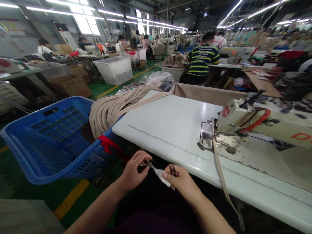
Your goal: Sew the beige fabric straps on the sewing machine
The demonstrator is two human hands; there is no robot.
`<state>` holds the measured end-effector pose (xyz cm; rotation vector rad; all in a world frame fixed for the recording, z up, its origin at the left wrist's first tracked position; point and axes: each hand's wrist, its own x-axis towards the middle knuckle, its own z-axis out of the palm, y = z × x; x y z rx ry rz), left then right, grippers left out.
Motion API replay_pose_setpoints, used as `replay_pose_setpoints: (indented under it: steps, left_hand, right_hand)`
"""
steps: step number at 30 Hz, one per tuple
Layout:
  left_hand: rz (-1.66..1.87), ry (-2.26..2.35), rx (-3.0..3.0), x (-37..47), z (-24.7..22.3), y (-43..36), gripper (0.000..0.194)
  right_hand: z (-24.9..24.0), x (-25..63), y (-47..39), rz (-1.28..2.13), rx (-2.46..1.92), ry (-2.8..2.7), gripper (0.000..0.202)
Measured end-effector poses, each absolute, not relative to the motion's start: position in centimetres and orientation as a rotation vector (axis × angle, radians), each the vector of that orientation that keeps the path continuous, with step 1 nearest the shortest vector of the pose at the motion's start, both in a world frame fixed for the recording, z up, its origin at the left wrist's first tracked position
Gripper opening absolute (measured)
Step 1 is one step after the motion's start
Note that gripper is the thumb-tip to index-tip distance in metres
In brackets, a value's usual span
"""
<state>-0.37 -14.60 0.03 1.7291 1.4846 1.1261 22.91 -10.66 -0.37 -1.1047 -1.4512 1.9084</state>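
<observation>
Over my lap, just in front of the table edge, my left hand (136, 169) pinches the narrow, twisted end of a white strip (161, 177). A small dark piece shows at those fingertips, too little to name. My right hand (182, 182) grips the strip's wider end between thumb and fingers. Thread snips (173, 170) also sit in that hand, their dark points sticking up past the fingers. Right of both hands, a beige strap (219, 165) runs from under the sewing machine (240, 117) and hangs over the table's front edge.
The white sewing table (168, 120) spans the front right. A blue plastic basket (48, 130) stands left of it, and a coil of beige cord (112, 110) drapes between basket and tabletop. A red tie (109, 143) hangs on the basket rim. A person in a striped shirt (202, 60) sits beyond.
</observation>
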Motion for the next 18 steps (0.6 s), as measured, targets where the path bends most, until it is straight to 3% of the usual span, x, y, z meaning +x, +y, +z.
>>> replay_pose_setpoints:
  steps: [2,6,12,18]
  left_hand:
    - [0.985,1.253,1.86,0.9,0.9,-14.9,0.04]
    - [0.909,1.239,1.659,3.1,1.4,-14.6,0.023]
    - [0.871,1.256,1.14,4.1,0.9,-13.4,0.047]
    - [0.854,1.211,1.052,4.9,0.6,-13.2,0.053]
  right_hand:
    - [0.2,22.6,-10.8,1.892,-1.094,-1.429,0.052]
    - [0.8,22.4,-10.8,1.895,-1.098,-1.311,0.052]
    - [1.1,23.5,-10.2,1.674,-1.174,-1.142,0.046]
    - [1.1,23.7,-10.2,1.631,-1.155,-1.202,0.047]
